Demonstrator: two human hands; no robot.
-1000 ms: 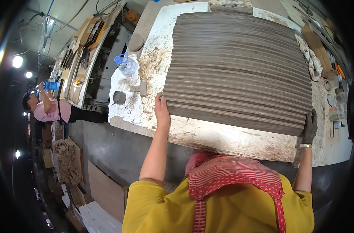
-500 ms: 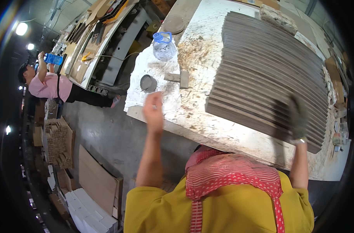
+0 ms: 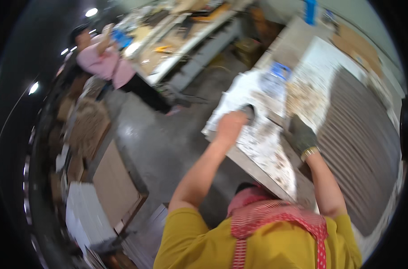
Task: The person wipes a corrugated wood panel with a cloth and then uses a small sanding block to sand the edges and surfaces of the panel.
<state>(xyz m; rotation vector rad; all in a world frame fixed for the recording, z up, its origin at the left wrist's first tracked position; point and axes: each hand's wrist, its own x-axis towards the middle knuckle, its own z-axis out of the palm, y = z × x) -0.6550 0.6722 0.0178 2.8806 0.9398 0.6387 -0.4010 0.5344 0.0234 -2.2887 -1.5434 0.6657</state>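
Observation:
My bare left hand (image 3: pixel 230 127) is closed at a small dark grey cup (image 3: pixel 248 113) on the stained white sheet (image 3: pixel 269 150); blur and the hand hide part of the cup. My right hand (image 3: pixel 301 136), in a dark green glove, has its fingers wrapped around a long grey-brown strip (image 3: pixel 298 158), which lies slantwise along the table below it. A short wooden block (image 3: pixel 274 118) sits just beyond the glove. To the right spreads the wide stack of grey-brown ridged strips (image 3: pixel 360 148). Motion smears the finger details.
A clear plastic jug with a blue handle (image 3: pixel 275 76) stands behind the cup. A person in a pink top (image 3: pixel 101 65) stands at another workbench (image 3: pixel 190 45), lifting a blue container. Boards (image 3: pixel 118 184) and white sheets (image 3: pixel 85 215) lean at lower left.
The view has swung left. My right hand has left the stack's right end and come over beside the block with a strip. My left hand has moved onto the cup.

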